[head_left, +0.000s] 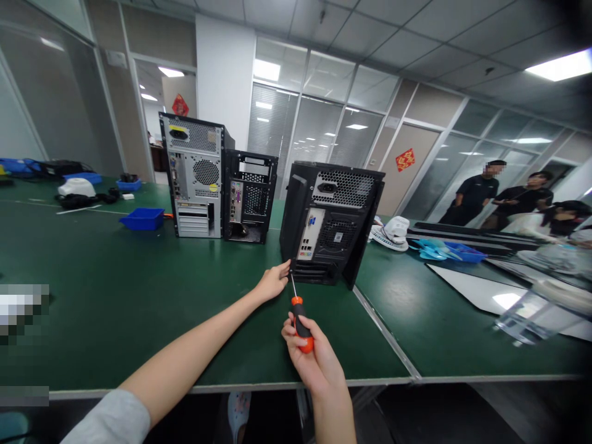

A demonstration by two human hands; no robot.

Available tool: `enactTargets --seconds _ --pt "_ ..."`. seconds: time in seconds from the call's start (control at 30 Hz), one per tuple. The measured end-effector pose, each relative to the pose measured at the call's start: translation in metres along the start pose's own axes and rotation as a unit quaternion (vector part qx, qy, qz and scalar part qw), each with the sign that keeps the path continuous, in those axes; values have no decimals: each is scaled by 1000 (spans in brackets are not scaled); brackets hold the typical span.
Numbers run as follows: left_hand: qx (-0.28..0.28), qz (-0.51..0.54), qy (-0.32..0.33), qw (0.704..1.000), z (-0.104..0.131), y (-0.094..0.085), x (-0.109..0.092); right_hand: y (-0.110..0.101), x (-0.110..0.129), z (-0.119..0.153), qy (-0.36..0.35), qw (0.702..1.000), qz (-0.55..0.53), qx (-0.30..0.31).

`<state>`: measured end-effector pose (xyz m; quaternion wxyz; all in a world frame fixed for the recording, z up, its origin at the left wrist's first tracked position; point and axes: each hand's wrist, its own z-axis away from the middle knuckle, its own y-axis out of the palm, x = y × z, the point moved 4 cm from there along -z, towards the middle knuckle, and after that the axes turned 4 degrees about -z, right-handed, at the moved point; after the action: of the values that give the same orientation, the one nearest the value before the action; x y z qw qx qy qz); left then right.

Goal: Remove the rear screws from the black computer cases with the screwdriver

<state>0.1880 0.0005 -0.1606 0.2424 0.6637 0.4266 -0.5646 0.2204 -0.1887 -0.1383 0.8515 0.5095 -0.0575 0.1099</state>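
Note:
A black computer case point(340, 234) stands on the green table point(222, 333), its rear panel facing me and its right side panel tilted outward. My left hand point(274, 280) reaches to the case's lower left corner, fingers together and fingertips against its edge; whether they hold anything small is hidden. In my right hand point(308, 348) is an orange and black screwdriver point(301, 324), gripped by its handle. Its shaft points up and away, with the tip at the lower left edge of the rear panel, close to my left fingertips.
Two more computer cases point(197, 179) point(251, 197) stand behind to the left, near a blue tray point(143, 219). On the right lie a flat panel point(476, 290), a clear container point(531, 311) and another blue tray point(465, 251). Several people are beyond the table at right.

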Motion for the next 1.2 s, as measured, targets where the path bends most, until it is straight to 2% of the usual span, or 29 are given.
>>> enactTargets --seconds 0.23,1.2 --pt "-4 -19 -5 1000 2 1 -4 -2 1 0 -17 1000 -6 -15" --pt "-3 2 -3 1000 -1 -1 4 0 3 2 -47 998 0 -48"
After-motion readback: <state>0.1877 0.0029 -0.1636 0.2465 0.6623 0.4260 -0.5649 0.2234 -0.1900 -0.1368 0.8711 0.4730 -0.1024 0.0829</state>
